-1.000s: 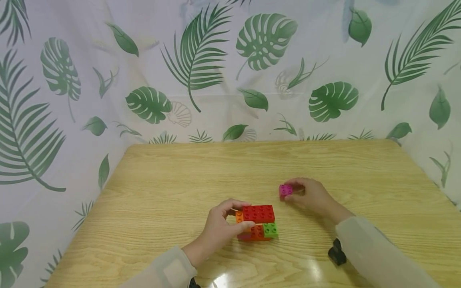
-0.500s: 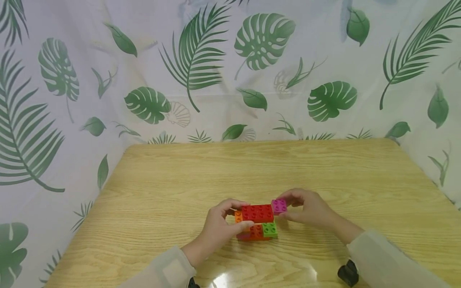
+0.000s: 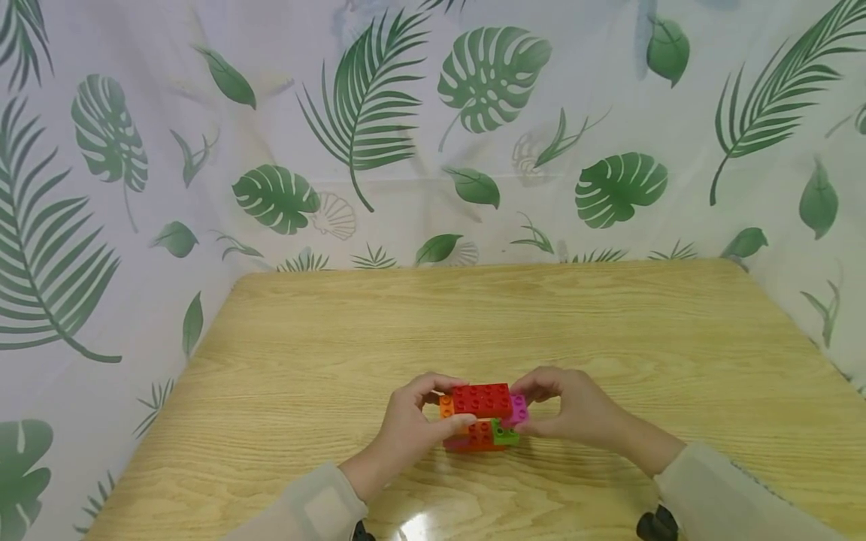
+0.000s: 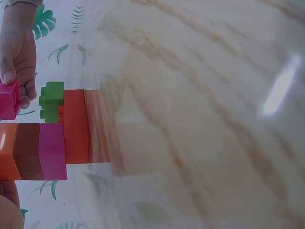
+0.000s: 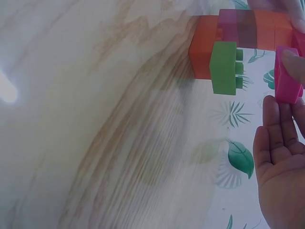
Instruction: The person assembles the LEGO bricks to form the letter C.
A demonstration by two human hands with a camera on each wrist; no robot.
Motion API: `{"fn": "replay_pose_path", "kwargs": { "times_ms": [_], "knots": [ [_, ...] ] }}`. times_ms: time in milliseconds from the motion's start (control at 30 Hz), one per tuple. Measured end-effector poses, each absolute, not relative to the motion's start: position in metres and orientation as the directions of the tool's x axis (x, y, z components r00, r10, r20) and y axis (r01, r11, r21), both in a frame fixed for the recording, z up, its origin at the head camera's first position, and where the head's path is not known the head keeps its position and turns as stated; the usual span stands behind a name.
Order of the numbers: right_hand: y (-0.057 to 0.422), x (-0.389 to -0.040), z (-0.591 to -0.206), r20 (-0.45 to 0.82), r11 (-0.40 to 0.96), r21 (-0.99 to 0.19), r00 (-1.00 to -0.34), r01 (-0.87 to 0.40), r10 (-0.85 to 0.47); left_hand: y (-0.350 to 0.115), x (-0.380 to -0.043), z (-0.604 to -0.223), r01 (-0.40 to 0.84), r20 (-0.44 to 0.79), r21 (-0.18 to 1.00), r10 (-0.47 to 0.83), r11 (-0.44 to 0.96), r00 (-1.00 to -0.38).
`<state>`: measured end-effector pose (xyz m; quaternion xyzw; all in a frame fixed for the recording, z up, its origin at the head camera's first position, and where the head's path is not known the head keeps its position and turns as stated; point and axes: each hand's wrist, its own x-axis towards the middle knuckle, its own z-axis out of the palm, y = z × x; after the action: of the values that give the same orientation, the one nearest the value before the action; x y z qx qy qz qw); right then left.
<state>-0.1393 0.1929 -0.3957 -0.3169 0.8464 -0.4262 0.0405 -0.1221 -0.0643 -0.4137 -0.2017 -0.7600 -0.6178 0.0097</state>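
My left hand [image 3: 414, 417] grips the left side of a stack of toy building bricks. A long red brick [image 3: 482, 400] tops it, over orange [image 4: 7, 151], brown [image 4: 28, 151] and purple [image 4: 52, 151] bricks piled on an orange-red base brick [image 4: 76, 126]. The base's right end bears a green brick [image 5: 223, 69]. My right hand [image 3: 575, 409] pinches a pink brick [image 5: 288, 76] between thumb and fingers at the red brick's right end. A gap separates pink from green below. Whether pink touches red I cannot tell.
The stack stands on a wood-grain table [image 3: 325, 338]. A white cloth with green leaf prints [image 3: 406, 225] hangs behind the table and along its sides. Below my right sleeve sits a small black device [image 3: 658, 524].
My right hand has brought the pink brick leftward and toward me, from behind and right of the stack to the red brick's right end. The left hand stays on the stack.
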Motion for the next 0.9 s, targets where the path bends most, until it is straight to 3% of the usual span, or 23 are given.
{"fn": "replay_pose_path", "kwargs": {
  "times_ms": [533,900],
  "knots": [
    [0.189,-0.136,-0.4,0.265,0.468,-0.707,-0.812,-0.53,-0.52,-0.065,-0.122,-0.409,0.303,0.237,0.935,0.311,0.183,-0.92],
    [0.187,-0.136,-0.409,0.388,0.417,-0.673,-0.772,-0.611,-0.504,-0.067,-0.123,-0.404,0.289,0.221,0.942,0.33,0.171,-0.918]
  ]
}}
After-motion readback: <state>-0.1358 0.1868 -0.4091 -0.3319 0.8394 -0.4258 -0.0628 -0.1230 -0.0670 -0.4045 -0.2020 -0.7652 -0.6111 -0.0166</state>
